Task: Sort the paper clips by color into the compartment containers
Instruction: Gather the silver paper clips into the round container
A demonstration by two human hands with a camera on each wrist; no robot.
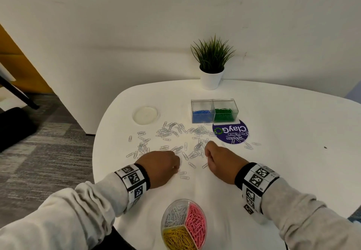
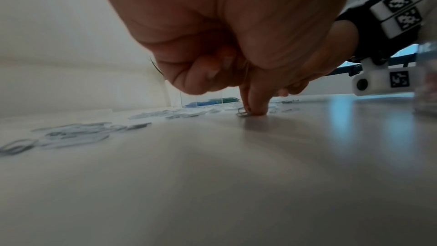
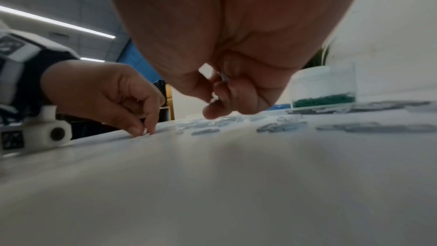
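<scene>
**Dozens of white clips left, both hands picking**

Left hand: fingertips pinched down on one white clip on the counter. Right hand: curled, seems to hold gathered clips. Loose white clips lie just beyond both.

Risk: flat clips slip or tangle, pulling extras.

Round container nearer than hands: white, pink, yellow. Clear box beyond: blue, green.

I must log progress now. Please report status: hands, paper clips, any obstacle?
Left hand pinching one white clip on the table. Right hand holding gathered clips. White clips still scattered. No obstacle seen.
</scene>
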